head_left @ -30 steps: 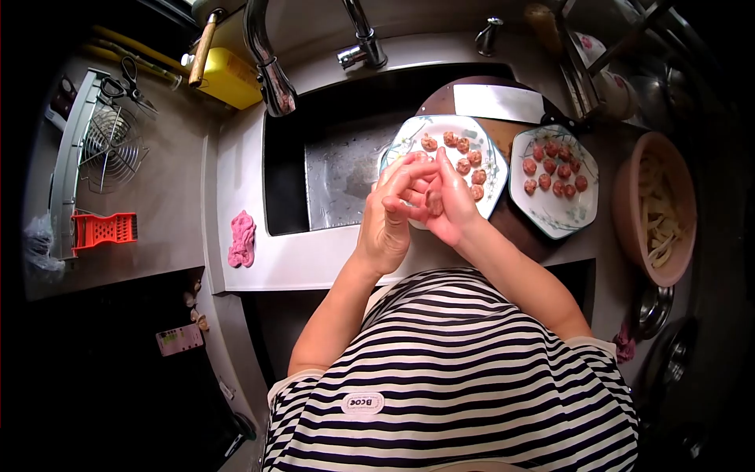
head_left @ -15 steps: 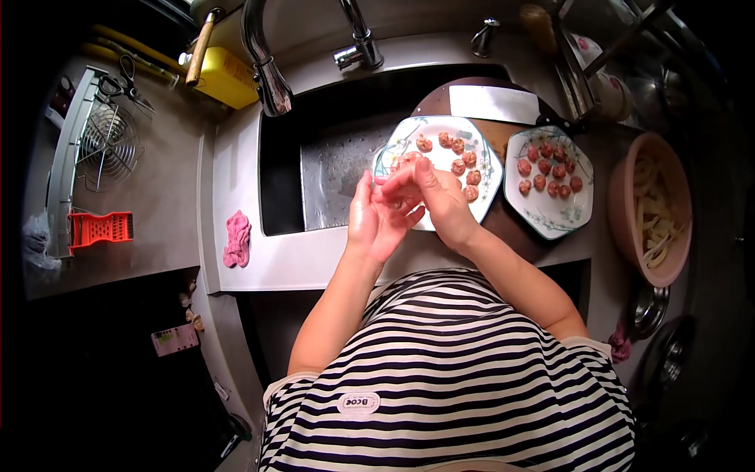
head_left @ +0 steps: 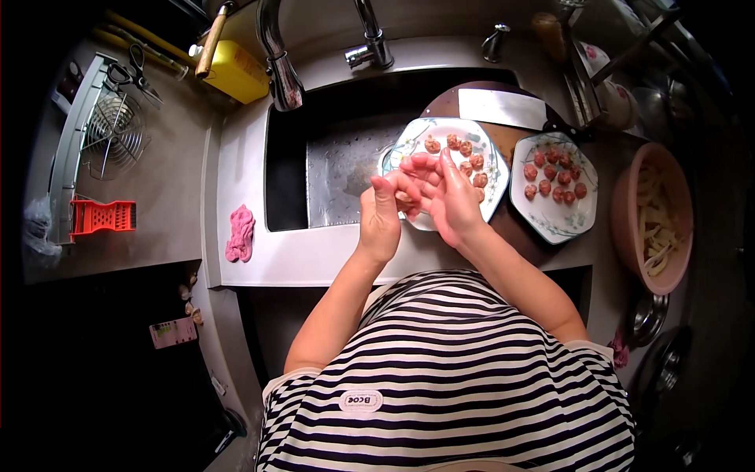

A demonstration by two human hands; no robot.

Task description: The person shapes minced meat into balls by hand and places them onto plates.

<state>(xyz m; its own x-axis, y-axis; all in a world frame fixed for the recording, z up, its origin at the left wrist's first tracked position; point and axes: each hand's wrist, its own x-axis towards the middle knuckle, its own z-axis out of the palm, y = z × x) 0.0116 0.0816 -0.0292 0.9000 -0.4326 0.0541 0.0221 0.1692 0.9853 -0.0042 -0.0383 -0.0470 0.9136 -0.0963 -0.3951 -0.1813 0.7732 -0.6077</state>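
Over the near plate, my two hands come together with palms facing. My left hand is curled, thumb up, around a small lump that looks like a meatball; fingers partly cover it. My right hand is open beside it, palm turned toward the left, fingers stretched and slightly cupped. Several raw meatballs lie on the near plate behind my hands. A second patterned plate to the right bears several more meatballs.
Behind the plates, a cleaver lies on a round board. The sink with its faucet is at the left. A pink bowl of pale strips stands right. A pink cloth and red grater lie left.
My hands have turned against each other: the left has rolled from palm-up to curled with thumb raised, while the right has opened from above it to beside it. The view has shifted slightly.
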